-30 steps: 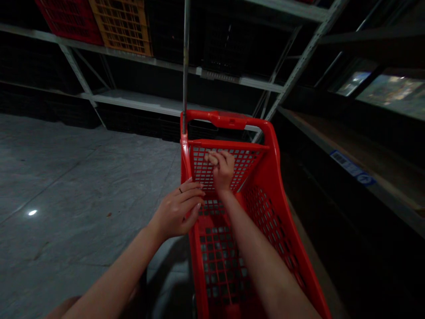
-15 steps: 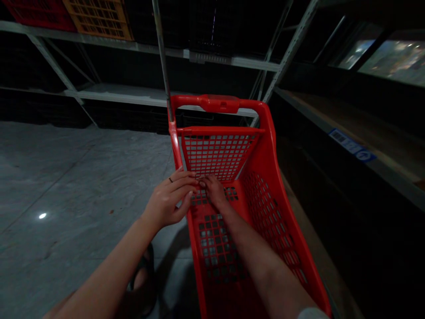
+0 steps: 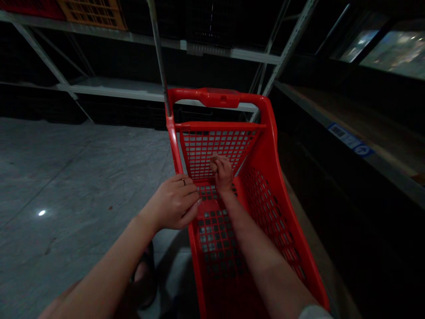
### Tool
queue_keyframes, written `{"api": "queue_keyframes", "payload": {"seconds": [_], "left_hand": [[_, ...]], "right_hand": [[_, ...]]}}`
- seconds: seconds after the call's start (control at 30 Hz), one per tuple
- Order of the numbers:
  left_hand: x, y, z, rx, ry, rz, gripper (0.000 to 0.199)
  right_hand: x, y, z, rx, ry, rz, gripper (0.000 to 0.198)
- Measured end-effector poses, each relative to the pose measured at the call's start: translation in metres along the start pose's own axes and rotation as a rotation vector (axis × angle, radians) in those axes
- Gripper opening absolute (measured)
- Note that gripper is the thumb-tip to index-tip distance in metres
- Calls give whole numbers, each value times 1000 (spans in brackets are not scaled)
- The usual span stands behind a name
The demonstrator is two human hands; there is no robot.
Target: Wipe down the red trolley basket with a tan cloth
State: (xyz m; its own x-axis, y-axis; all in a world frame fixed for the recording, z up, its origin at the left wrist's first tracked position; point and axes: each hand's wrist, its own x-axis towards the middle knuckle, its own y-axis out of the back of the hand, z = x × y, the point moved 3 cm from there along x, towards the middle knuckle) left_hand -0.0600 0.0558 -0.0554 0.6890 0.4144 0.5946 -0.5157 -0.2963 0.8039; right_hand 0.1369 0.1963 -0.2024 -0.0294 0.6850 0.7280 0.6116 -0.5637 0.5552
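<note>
A red plastic shopping cart (image 3: pixel 212 204) with a mesh basket stands in front of me. My left hand (image 3: pixel 175 201), a dark ring on one finger, is curled over the cart's left rim. Inside the basket, my right hand (image 3: pixel 224 173) is closed in front of the mesh back panel (image 3: pixel 199 148). Its fingers are bent together; whether something small is pinched in them cannot be made out. Beyond the panel is the cart's red handle (image 3: pixel 221 97), with a metal pole (image 3: pixel 158 57) rising at its left end.
Metal racking (image 3: pixel 119 91) runs behind the cart, with a yellow crate (image 3: pixel 93 13) and a red crate (image 3: pixel 33 9) up on it. A dark shelf with a blue-and-white label (image 3: pixel 350 139) borders the right side. Grey tiled floor (image 3: pixel 83 177) lies to the left.
My right hand has moved up and right, away from my left hand, toward the mesh panel, and its fingers have closed. My left fingers, stretched out before, now curl over the cart's rim.
</note>
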Motion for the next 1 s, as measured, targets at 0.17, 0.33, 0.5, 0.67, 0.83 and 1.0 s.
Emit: {"api": "queue_keyframes", "payload": {"seconds": [0.17, 0.33, 0.5, 0.67, 0.83, 1.0], "left_hand": [[-5, -3, -4, -61, 18, 17, 26], [-7, -4, -4, -72, 8, 44, 23], [-6, 0, -2, -67, 1, 54, 27], [-14, 4, 3, -98, -12, 79, 24], [-24, 5, 6, -139, -11, 151, 26], [-28, 2, 2, -177, 18, 154, 32]], "right_hand": [[-33, -11, 13, -8, -31, -124, 44], [-55, 2, 19, 13, -18, -261, 30], [-71, 12, 18, 42, -79, -259, 32], [19, 42, 6, -5, -249, 258, 36], [79, 68, 6, -46, -181, 515, 35], [2, 45, 34, -96, -164, 85, 47]]}}
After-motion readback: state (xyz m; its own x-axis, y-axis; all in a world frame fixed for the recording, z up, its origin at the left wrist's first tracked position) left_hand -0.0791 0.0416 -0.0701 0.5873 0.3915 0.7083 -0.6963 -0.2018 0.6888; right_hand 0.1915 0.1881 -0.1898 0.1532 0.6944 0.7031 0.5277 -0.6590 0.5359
